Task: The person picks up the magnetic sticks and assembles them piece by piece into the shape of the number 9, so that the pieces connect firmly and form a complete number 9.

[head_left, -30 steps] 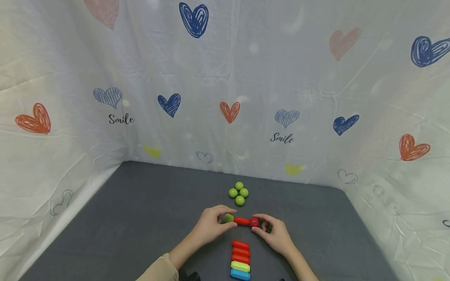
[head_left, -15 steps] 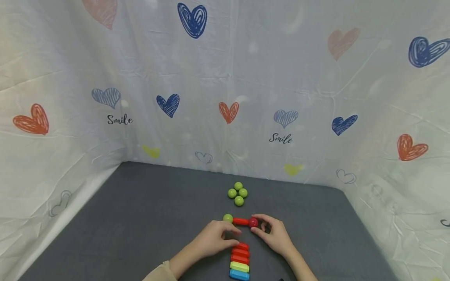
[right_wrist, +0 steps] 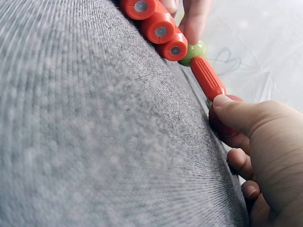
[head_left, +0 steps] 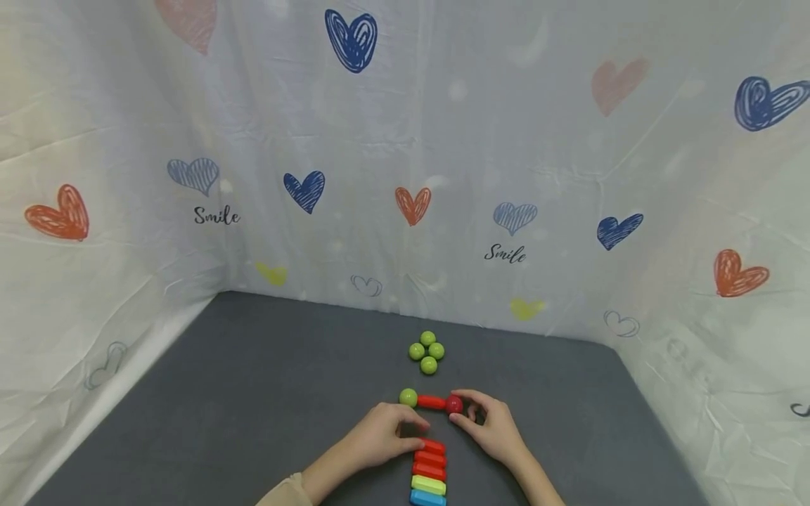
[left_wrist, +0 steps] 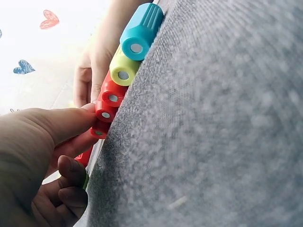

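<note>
My right hand (head_left: 493,425) pinches a red ball (head_left: 453,405) between thumb and fingers. A red magnetic rod (head_left: 432,403) joins it to a green ball (head_left: 408,398), all lying on the table. My left hand (head_left: 382,436) reaches over the far end of a row of rods, thumb beside the farthest red rod (head_left: 434,446) and index finger bent beyond it, tips apart. Below come more red rods (left_wrist: 112,92), a yellow rod (head_left: 428,484) and a blue rod (head_left: 427,497), side by side. Silvery discs show in their ends. The left hand partly hides the row.
Several green balls (head_left: 428,365) sit in a cluster beyond the joined pieces. Dark grey cloth (head_left: 285,365) covers the table. A white curtain (head_left: 354,239) printed with hearts hangs along the back and both sides.
My left hand has let go of the green ball and moved toward me, to the far end of the rod row. The right hand stays on the red ball.
</note>
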`<state>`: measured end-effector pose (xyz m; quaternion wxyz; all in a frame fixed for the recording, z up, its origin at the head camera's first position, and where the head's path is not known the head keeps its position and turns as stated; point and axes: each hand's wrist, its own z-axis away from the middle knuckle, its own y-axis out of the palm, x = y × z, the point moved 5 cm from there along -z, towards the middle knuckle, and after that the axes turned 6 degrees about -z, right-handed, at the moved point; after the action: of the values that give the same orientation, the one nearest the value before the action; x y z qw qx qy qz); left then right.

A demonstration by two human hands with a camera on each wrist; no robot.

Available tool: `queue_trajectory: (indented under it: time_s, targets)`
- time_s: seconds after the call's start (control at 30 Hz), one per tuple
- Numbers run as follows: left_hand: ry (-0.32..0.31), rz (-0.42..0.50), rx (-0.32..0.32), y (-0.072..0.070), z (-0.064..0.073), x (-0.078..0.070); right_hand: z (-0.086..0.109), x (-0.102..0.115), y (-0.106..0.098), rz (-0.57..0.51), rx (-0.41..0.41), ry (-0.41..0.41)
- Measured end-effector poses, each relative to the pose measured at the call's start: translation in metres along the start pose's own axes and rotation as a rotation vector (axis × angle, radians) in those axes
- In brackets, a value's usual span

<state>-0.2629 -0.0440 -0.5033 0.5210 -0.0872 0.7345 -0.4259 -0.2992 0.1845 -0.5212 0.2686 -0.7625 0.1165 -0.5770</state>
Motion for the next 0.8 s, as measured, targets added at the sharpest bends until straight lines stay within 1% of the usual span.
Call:
queue_trajectory:
  time_s: [0.17, 0.43, 0.63, 0.8]
  targets:
    - [-0.001, -0.007, 0.006, 0.0005, 0.0008, -0.0002, 0.0005, -0.0004, 0.0009, 0.004, -0.010, -0.013]
    - [0.002, -0.022, 0.014, 0.0020, 0.0005, -0.0012, 0.0006, 0.0005, 0.0004, -0.002, -0.021, -0.064]
    - [0.004, -0.019, 0.025, 0.0022, 0.0010, -0.0021, 0.0014, 0.0008, 0.0000, -0.009, -0.020, -0.059]
    - [0.005, -0.064, 0.035, 0.0017, 0.0005, -0.0014, 0.0021, 0.0014, 0.0004, -0.013, -0.030, -0.087]
